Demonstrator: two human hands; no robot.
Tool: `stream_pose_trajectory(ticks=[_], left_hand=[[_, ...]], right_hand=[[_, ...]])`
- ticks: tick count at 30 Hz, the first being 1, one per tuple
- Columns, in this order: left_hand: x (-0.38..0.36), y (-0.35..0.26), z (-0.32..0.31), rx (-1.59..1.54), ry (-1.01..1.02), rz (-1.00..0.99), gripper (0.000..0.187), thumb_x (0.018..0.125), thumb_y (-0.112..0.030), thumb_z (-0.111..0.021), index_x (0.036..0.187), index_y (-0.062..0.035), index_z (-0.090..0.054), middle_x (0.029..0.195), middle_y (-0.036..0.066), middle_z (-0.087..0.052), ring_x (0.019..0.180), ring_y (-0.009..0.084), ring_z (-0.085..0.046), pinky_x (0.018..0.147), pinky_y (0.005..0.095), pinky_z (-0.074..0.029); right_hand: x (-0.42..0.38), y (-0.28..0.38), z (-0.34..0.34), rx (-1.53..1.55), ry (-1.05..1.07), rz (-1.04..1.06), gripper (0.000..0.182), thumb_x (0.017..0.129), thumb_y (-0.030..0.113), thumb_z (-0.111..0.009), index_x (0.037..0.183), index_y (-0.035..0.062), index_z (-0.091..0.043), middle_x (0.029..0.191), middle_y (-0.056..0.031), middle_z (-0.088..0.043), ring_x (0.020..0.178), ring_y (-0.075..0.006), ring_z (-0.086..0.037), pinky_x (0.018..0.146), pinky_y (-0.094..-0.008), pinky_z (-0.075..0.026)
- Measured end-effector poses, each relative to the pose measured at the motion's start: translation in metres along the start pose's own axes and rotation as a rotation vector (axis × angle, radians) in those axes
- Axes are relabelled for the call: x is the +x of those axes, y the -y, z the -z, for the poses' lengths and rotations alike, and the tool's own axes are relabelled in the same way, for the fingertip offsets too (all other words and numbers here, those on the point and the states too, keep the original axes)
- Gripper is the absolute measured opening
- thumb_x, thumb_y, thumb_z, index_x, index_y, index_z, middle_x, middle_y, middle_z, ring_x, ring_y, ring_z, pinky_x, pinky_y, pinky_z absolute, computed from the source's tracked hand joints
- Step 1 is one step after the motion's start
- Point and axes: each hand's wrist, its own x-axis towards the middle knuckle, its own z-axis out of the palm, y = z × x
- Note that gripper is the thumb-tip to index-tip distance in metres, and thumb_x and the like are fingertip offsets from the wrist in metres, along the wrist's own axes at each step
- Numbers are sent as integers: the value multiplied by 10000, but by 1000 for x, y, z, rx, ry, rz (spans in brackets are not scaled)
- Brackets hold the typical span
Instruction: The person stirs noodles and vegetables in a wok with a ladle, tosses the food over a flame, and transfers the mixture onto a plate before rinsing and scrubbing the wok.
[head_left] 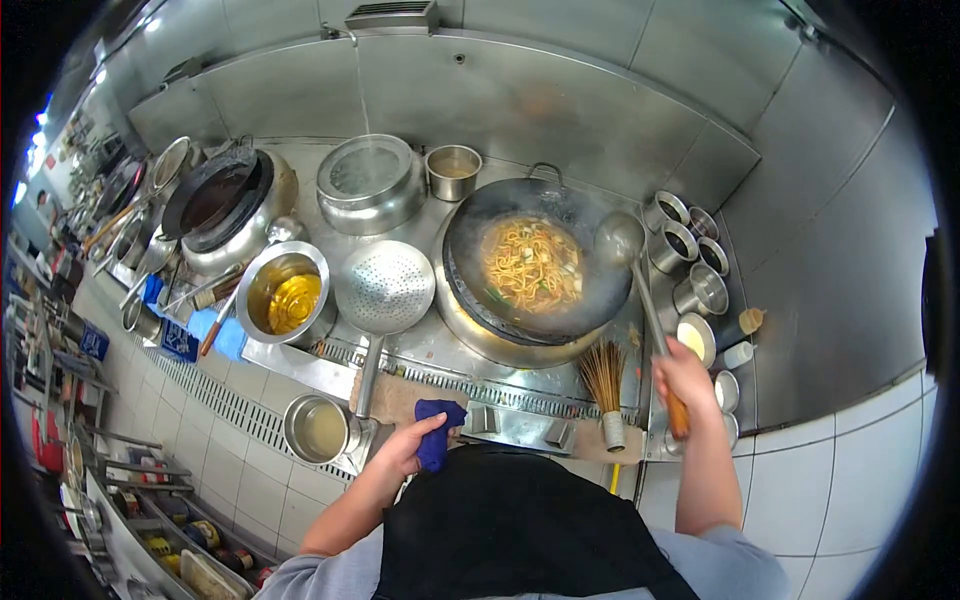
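Observation:
My right hand (688, 378) is closed round the handle of a long ladle (619, 240), whose bowl hangs over the right rim of a black wok (472, 235). Noodles (533, 265) in brown sauce with bits of vegetable steam inside the wok. In my left hand (405, 445) is a bunched dark-blue cloth (437, 432), held in front of the apron at the stove's front edge. Just beyond that hand, a perforated strainer (384, 287) lies on the stove top, its handle pointing toward me.
A metal pot of yellow oil (259, 290) stands left of the strainer, a pot of cloudy liquid (340, 430) at the front edge. Several seasoning containers (701, 290) line the right side. A bamboo brush (604, 385) lies near the wok. Water runs into a lidded-looking pot (370, 215) behind.

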Motion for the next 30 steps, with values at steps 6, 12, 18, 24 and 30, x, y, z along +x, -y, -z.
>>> stream_pose_trajectory(ticks=[6, 12, 18, 24, 30], left_hand=[[12, 0, -19, 29, -22, 41, 342, 834, -308, -692, 1062, -76, -587, 842, 15, -629, 701, 123, -594, 611, 257, -490], [26, -12, -48, 199, -31, 12, 378, 848, -305, -669, 1112, -62, -550, 867, 33, -616, 713, 148, -590, 616, 277, -496], [23, -4, -40, 94, -27, -45, 380, 842, -320, -684, 1118, -88, -564, 861, 23, -628, 690, 125, -599, 563, 261, -502], [30, -10, -44, -41, 77, -51, 391, 917, -402, -552, 1140, -81, -546, 893, 66, -641, 678, 147, -601, 555, 266, -507], [55, -23, -80, -32, 160, -82, 432, 951, -423, -452, 1160, -53, -532, 912, 114, -650, 692, 173, -616, 590, 275, -508]], right_hand=[[-29, -16, 17, 319, 276, -177, 348, 854, 47, -504, 1200, 60, -468, 602, 15, -461, 426, -81, -422, 357, -238, -331], [15, -55, -67, 260, 72, 97, 397, 842, 50, -507, 1238, 70, -483, 607, -2, -480, 424, -112, -460, 366, -286, -369], [7, -79, -25, -305, -111, 410, 606, 858, 49, -499, 1437, 109, -332, 649, -32, -527, 443, -104, -461, 424, -268, -412], [2, -54, -22, -599, 99, 358, 568, 861, 179, -550, 1388, 49, -383, 1117, -257, -606, 934, -342, -643, 836, -367, -488], [46, -48, -85, -1083, -24, 189, 594, 880, 186, -483, 1439, 107, -296, 948, -235, -639, 867, -392, -624, 792, -480, -487]])
